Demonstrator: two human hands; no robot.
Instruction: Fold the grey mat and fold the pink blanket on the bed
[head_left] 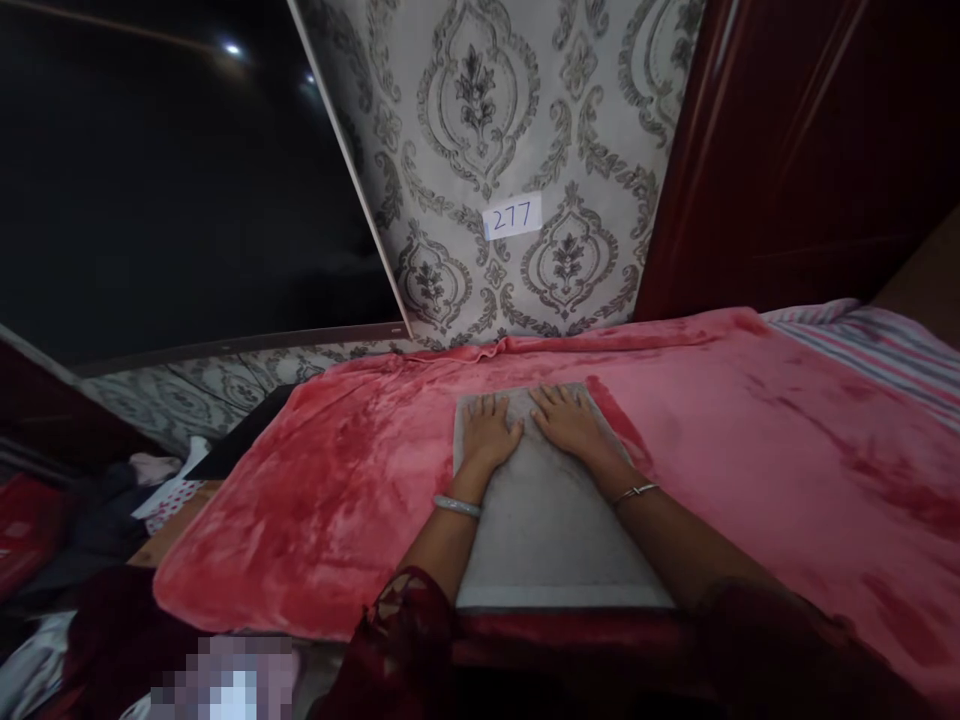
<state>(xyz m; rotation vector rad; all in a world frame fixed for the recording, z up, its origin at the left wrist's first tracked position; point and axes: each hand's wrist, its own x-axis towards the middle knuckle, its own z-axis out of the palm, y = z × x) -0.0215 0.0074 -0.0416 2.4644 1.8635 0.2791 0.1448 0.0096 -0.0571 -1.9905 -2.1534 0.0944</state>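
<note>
Dark sleeves (pixel 412 625) lead to hands (pixel 489 435) (pixel 571 424) lying flat on grey fabric (pixel 559 530).

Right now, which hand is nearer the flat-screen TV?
Left. The left hand rests on the left of the gray fabric, below and right of the flat-screen TV; the right hand rests on the fabric's right, farther from the TV.

A lane runs between the arms (pixel 446 545), over the grey cloth (pixel 555 540), but tight up top: left hand (pixel 489 432) and right hand (pixel 568 422) nearly meet! Room across the blanket (pixel 720 430) either side; wall (pixel 517 110) blocks ahead, television (pixel 172 190) far left.
</note>
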